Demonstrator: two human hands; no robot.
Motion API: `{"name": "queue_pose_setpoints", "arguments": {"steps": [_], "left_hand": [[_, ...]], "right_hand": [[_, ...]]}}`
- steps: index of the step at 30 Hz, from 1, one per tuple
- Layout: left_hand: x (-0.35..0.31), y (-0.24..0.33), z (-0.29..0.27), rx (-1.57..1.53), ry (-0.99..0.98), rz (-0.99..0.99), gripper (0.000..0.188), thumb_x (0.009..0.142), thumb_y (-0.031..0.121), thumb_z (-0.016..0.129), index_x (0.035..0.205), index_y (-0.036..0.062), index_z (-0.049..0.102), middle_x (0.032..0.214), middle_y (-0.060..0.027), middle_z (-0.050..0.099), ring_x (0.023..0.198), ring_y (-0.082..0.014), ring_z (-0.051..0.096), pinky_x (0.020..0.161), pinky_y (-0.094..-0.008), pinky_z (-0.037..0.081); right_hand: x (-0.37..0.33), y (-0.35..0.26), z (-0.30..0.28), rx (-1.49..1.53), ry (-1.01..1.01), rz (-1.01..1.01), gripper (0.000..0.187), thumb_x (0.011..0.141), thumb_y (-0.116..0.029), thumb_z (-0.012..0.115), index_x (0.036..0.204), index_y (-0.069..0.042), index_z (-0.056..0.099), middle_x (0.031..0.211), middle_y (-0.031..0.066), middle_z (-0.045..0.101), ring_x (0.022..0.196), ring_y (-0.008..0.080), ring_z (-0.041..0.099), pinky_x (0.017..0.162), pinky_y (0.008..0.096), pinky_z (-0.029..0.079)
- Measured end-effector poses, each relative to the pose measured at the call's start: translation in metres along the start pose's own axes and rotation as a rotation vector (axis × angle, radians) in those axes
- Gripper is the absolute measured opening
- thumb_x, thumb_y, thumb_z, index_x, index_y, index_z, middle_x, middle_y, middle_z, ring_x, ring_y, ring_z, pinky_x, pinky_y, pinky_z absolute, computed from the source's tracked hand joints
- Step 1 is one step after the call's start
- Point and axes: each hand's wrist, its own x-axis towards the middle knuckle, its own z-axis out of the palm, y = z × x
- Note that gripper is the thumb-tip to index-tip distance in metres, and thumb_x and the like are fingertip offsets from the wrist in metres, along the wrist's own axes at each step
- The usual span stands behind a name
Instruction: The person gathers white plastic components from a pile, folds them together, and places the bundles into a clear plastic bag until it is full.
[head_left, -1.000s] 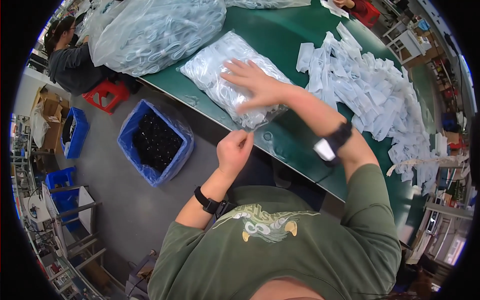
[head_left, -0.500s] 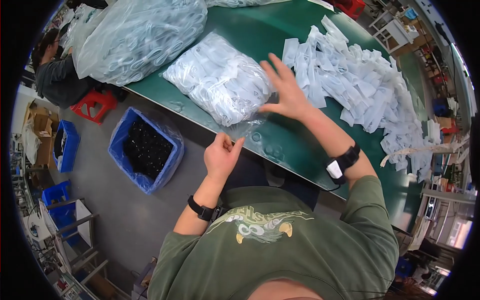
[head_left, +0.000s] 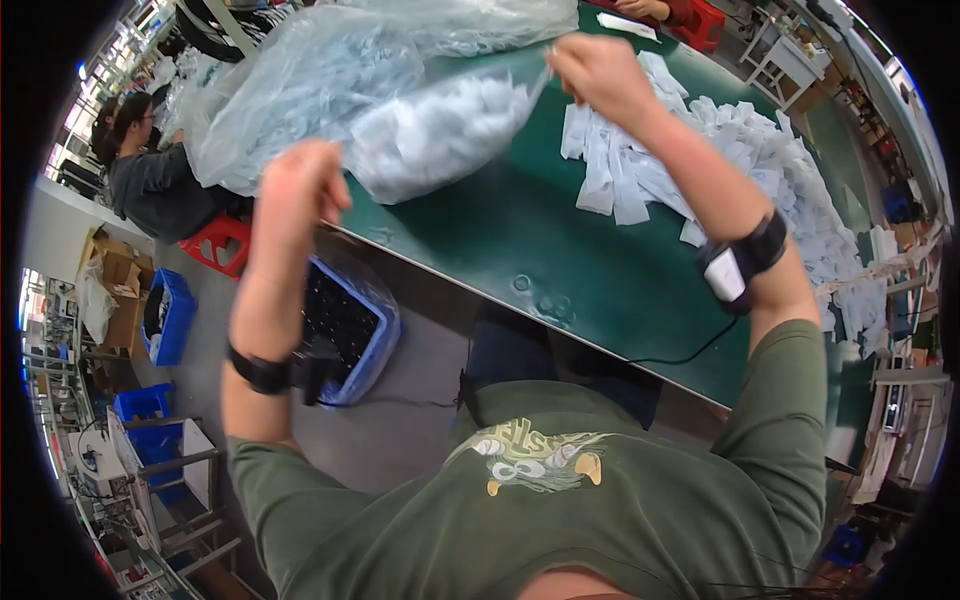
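Note:
A clear plastic bag [head_left: 435, 140] packed with pale white strips is lifted and tilted above the green table, blurred by motion. At its upper right corner my right hand [head_left: 605, 78] is closed, pinching the drawn-out plastic. My left hand [head_left: 303, 185] is closed at the bag's left end, its fingers curled and blurred; the exact hold there is partly hidden. To the right of my right hand, a wide heap of loose pale strips [head_left: 735, 150] lies on the table.
Larger filled plastic bags [head_left: 320, 80] stand at the table's [head_left: 500, 240] far left. On the floor below its edge, a blue lined bin [head_left: 365, 345] holds black pieces. A person [head_left: 150, 180] sits at the left near a red stool [head_left: 222, 245]; another person's hand [head_left: 640, 8] shows at the far edge.
Both hands have moved up and apart, the left far to the left. The bag of strips has left the table surface and tilted. My right hand has gone from spread to closed.

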Motion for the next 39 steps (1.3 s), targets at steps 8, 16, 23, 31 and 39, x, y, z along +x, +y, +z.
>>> {"name": "queue_pose_setpoints", "arguments": {"steps": [8,16,23,31,39], "left_hand": [[0.067,0.058,-0.057,0.058,-0.38,-0.052,0.03,0.091,0.03,0.054,0.067,0.011,0.054,0.056,-0.0024,0.056,0.043,-0.0087,0.047,0.043,-0.0227,0.032],[0.056,0.023,-0.023,-0.117,-0.545,-0.026,0.033,0.099,0.022,0.049,0.068,0.0109,0.045,0.055,-0.0035,0.043,0.04,-0.0153,0.045,0.036,-0.0258,0.035],[0.016,0.158,0.124,-0.06,-0.918,0.173,0.024,0.097,0.02,0.049,0.079,0.0046,0.049,0.058,-0.0086,0.049,0.044,-0.0199,0.051,0.042,-0.028,0.041],[-0.09,0.279,0.463,-0.153,-1.586,-0.048,0.024,0.095,0.02,0.054,0.076,0.0074,0.051,0.088,-0.0133,0.068,0.08,-0.0222,0.066,0.072,-0.0296,0.052],[-0.26,0.35,0.823,-0.36,-1.748,0.103,0.019,0.09,0.015,0.053,0.081,-0.0012,0.053,0.108,-0.0216,0.068,0.09,-0.0284,0.071,0.074,-0.0302,0.058]], "right_hand": [[0.024,-0.058,-0.073,0.196,-0.086,0.192,0.025,0.091,-0.018,0.054,0.083,0.002,0.066,0.067,0.0087,0.067,0.049,0.0158,0.063,0.047,0.029,0.051],[-0.085,-0.034,-0.036,0.736,0.172,0.319,0.018,0.085,-0.011,0.058,0.079,0.004,0.066,0.07,0.0117,0.069,0.054,0.0174,0.067,0.051,0.0296,0.053],[-0.267,-0.108,-0.177,0.571,0.583,0.537,0.021,0.094,-0.017,0.058,0.095,0.003,0.067,0.075,0.0087,0.067,0.057,0.014,0.065,0.058,0.027,0.051],[-0.482,-0.092,-0.404,0.003,0.915,0.964,0.021,0.09,-0.023,0.065,0.093,-0.003,0.07,0.079,0.006,0.067,0.06,0.0139,0.065,0.061,0.0252,0.052],[-0.723,0.05,-0.595,-0.213,1.26,1.134,0.021,0.092,-0.022,0.062,0.098,-0.003,0.068,0.088,0.0086,0.07,0.077,0.0201,0.072,0.07,0.0277,0.056]]}}
